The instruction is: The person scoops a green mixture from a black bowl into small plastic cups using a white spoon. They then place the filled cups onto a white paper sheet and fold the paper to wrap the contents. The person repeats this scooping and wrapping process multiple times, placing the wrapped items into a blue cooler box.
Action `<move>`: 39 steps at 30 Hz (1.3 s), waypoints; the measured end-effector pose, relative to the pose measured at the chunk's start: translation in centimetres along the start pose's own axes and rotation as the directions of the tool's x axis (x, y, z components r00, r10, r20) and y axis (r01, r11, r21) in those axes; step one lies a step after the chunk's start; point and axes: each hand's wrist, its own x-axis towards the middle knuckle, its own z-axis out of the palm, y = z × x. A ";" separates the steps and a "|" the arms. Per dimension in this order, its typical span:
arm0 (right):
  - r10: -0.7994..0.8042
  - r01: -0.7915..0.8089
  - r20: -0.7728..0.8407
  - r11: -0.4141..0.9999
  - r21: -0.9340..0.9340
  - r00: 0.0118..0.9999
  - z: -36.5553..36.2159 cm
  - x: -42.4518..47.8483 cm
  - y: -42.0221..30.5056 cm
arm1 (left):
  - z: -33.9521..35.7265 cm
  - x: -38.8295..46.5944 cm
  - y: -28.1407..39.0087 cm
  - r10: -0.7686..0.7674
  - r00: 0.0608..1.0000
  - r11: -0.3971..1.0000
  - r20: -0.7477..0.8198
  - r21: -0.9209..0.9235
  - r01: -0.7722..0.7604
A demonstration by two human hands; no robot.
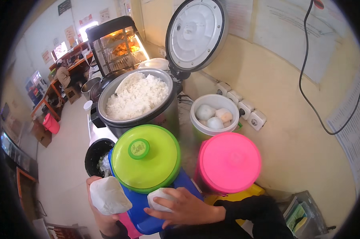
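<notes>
My left hand (103,222) holds a white paper-wrapped packet (109,195) at the lower left. Beside it, my right hand (186,207) has its fingers around a smaller white wrapped packet (160,199), over a blue plastic surface (147,221). Just beyond both hands is a round container with a lime-green lid (159,161). A pink-lidded container (230,162) stands to its right. Behind the green lid, an open rice cooker (138,119) holds a heap of cooked white rice (141,95). A white tub (214,131) holds several round wrapped packets (205,112).
The cooker's raised lid (195,33) leans back near the wall. A black bin (92,156) with plastic waste stands at the left. Farther back are a lit glass food warmer (120,47) and a seated person (63,74). Power sockets (256,119) and a hanging cable (302,65) are on the right.
</notes>
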 end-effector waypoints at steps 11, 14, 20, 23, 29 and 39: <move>0.713 -0.681 -0.150 0.553 -0.480 0.685 -11.0 -7.3 8.3 | 0.6 -1.0 1.1 -0.035 0.999 0.999 0.023 -0.021 0.035; 0.682 -0.696 -0.168 0.654 -0.297 0.712 -11.0 -8.5 9.9 | 1.9 0.6 2.3 -0.085 0.994 0.996 0.075 0.018 0.084; 0.606 -0.696 -0.413 0.712 -0.099 0.679 -11.6 -7.9 9.5 | 6.1 5.2 4.3 -0.115 0.933 0.981 0.342 -0.110 0.161; 0.547 -0.716 -0.613 0.697 -0.044 0.570 -14.7 -8.0 9.1 | 10.1 7.7 4.6 -0.203 0.840 0.958 0.504 -0.077 0.278; 0.597 -0.502 -0.802 0.687 0.526 -0.024 -20.6 -9.8 6.3 | 19.4 10.4 2.1 -0.340 0.592 0.940 0.731 0.270 0.206; 0.610 -0.605 -0.774 0.557 0.570 -0.169 -18.4 -17.6 6.0 | 30.8 8.1 -12.3 -0.342 -0.046 0.594 0.939 0.178 -0.785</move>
